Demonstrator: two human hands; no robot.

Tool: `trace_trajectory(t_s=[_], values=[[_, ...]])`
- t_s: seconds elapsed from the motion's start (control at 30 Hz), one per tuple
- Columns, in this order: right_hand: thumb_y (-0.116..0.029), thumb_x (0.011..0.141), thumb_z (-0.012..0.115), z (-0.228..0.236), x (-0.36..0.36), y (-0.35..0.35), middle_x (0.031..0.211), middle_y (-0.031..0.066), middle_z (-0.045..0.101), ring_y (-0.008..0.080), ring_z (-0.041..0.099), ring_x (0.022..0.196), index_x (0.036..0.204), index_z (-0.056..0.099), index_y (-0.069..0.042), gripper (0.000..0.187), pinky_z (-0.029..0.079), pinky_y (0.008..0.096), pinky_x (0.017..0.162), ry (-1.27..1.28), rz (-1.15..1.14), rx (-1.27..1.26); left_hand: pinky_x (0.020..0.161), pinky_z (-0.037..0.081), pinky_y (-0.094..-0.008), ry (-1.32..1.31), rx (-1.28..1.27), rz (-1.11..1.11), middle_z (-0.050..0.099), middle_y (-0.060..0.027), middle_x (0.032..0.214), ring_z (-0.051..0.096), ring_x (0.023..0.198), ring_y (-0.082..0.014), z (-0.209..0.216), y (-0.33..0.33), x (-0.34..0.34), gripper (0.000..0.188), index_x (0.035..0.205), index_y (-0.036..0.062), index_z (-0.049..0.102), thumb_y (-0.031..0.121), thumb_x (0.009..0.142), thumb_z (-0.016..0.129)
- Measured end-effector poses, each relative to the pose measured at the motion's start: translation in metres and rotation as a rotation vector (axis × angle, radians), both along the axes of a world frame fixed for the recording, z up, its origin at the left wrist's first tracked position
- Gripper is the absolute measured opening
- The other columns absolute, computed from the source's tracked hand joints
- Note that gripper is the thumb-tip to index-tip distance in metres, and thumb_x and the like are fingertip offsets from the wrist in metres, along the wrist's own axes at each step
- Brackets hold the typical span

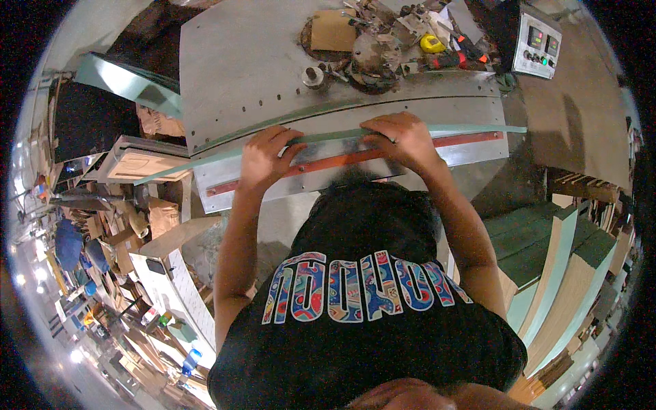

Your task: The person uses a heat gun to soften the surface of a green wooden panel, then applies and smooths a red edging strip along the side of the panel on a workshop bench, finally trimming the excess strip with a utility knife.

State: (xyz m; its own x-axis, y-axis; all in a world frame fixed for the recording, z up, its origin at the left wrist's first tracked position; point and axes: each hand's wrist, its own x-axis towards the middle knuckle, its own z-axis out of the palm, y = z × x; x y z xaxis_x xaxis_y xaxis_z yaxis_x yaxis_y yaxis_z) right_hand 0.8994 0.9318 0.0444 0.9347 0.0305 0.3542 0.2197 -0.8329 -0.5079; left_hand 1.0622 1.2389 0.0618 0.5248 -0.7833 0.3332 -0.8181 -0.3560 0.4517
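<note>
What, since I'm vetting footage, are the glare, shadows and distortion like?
Head view, distortion: the seam in the metal table bows, corners go black; head view, glare: the upper-left green board whitens, a background lamp flares; head view, shadow: a dark patch crosses the brown surface; head view, focus: left hand, right hand and pale green strip look fairly sharp.

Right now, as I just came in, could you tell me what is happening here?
A person in a black shirt holds a long green strip, with the left hand and the right hand set apart along it. The strip stretches across the near part of a metal table, and both ends reach past its sides. A yellow tape measure lies toward the far side.
</note>
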Motion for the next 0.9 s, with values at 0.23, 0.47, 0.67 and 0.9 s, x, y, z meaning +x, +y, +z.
trace_trajectory(t_s=[0.23,0.47,0.67,0.9], values=[[-0.029,0.084,0.077,-0.017,-0.051,-0.042,0.140,0.0035,0.073,0.0287,0.069,0.127,0.140,0.073,-0.021,0.056,0.052,0.0479,0.108,-0.174,-0.146,-0.275,0.086,0.060,-0.0429,-0.236,-0.030,0.091,0.079,-0.0054,0.108,0.075,0.098,-0.0288,-0.014,0.052,0.003,0.030,0.113,0.0113,0.081,0.009,0.083,0.083],[0.006,0.089,0.063,-0.019,-0.065,-0.042,0.133,0.0105,0.076,0.0335,0.070,0.127,0.124,0.080,-0.010,0.042,0.052,0.0479,0.106,-0.210,-0.215,-0.275,0.118,0.048,-0.0568,-0.439,0.078,0.416,0.062,-0.0146,0.156,0.059,0.144,-0.0395,-0.052,0.119,-0.010,0.047,0.143,0.0059,0.066,0.002,0.097,0.070],[0.003,0.091,0.073,-0.030,-0.067,-0.045,0.131,0.0094,0.076,0.0320,0.071,0.124,0.124,0.079,-0.012,0.037,0.054,0.0458,0.104,-0.256,-0.204,-0.275,0.123,0.041,-0.0577,-0.304,0.045,0.348,0.057,-0.0139,0.161,0.052,0.150,-0.0403,-0.057,0.084,-0.046,0.057,0.151,0.0074,0.061,0.017,0.097,0.076],[0.004,0.088,0.078,-0.030,-0.067,-0.047,0.127,0.0103,0.078,0.0322,0.071,0.121,0.122,0.081,-0.008,0.036,0.055,0.0442,0.103,-0.257,-0.188,-0.305,0.123,0.042,-0.0560,-0.346,0.002,0.405,0.058,-0.0142,0.160,0.055,0.148,-0.0387,-0.064,0.107,-0.033,0.059,0.152,0.0066,0.060,0.018,0.096,0.075]])
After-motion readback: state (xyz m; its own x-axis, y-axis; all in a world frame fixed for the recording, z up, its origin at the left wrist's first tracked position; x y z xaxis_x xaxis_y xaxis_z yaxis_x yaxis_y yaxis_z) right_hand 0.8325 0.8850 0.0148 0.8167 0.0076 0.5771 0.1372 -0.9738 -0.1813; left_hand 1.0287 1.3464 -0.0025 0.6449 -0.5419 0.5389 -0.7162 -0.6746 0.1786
